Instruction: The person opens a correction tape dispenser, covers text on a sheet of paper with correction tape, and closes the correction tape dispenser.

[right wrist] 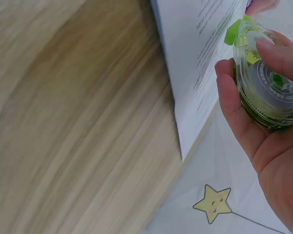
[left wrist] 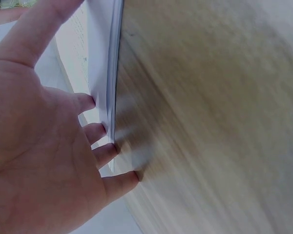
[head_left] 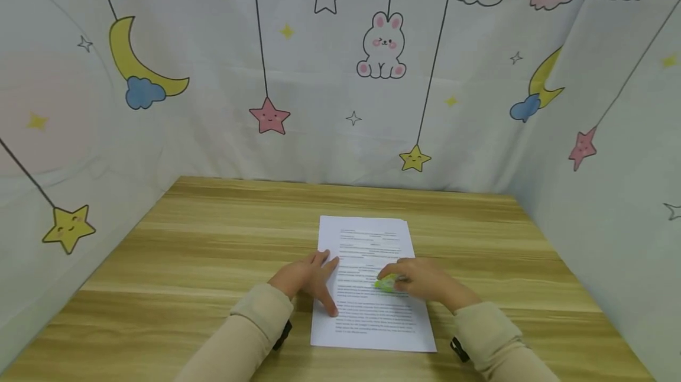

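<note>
A stack of printed paper [head_left: 367, 323] lies on the wooden table, its text facing up. My right hand [head_left: 425, 280] grips a green, see-through correction tape dispenser [right wrist: 276, 87] between thumb and fingers, its green tip [right wrist: 232, 33] close over the text around the middle of the page. In the right wrist view the tape reel shows through the clear case. My left hand [head_left: 314, 278] rests with spread, straight fingers on the left edge of the paper. The left wrist view shows its fingertips [left wrist: 107, 153] along the edge of the stacked sheets.
The wooden table [head_left: 186, 240] reaches back to a white cloth backdrop [head_left: 319, 62] printed with stars, moons and rabbits. More of this cloth hangs at the left and right sides. Dark straps [head_left: 459, 349] sit at both wrists, below beige sleeves [head_left: 495, 334].
</note>
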The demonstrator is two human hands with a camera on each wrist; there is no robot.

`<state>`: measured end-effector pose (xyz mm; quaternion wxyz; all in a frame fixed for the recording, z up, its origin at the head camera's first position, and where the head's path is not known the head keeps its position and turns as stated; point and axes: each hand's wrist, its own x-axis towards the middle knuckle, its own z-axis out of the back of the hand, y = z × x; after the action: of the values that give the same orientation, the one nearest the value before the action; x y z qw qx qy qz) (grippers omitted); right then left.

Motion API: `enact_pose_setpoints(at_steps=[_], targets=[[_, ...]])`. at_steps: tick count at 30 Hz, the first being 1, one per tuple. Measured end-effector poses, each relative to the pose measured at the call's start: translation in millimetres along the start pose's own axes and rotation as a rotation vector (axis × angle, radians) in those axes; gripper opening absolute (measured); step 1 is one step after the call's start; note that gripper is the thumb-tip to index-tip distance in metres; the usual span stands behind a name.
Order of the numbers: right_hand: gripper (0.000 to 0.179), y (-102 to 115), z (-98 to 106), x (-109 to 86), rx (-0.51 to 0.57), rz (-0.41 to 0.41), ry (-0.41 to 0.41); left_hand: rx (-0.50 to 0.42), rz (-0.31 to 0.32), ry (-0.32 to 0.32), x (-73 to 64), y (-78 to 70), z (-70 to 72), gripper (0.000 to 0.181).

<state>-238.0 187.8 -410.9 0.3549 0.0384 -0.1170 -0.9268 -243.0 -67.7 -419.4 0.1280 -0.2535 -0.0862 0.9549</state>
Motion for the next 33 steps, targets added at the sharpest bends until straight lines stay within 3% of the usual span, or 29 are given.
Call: enact_pose_setpoints(at_steps=[5, 19, 33], targets=[[0.027, 10, -1, 6.6, -0.072, 0.056, -0.007, 0.001, 0.002, 0.006, 4.1, 1.7, -1.9, 0.114], [0.026, 22, -3, 21.8, -0.102, 0.100, 0.032, 0.003, -0.011, 0.018, -11.5, -5.0, 6.1, 0.108], [0.031, 7, 1, 16.1, -0.051, 0.110, 0.082, 0.010, 0.018, -0.005, -10.7, -5.6, 4.0, 0.109]])
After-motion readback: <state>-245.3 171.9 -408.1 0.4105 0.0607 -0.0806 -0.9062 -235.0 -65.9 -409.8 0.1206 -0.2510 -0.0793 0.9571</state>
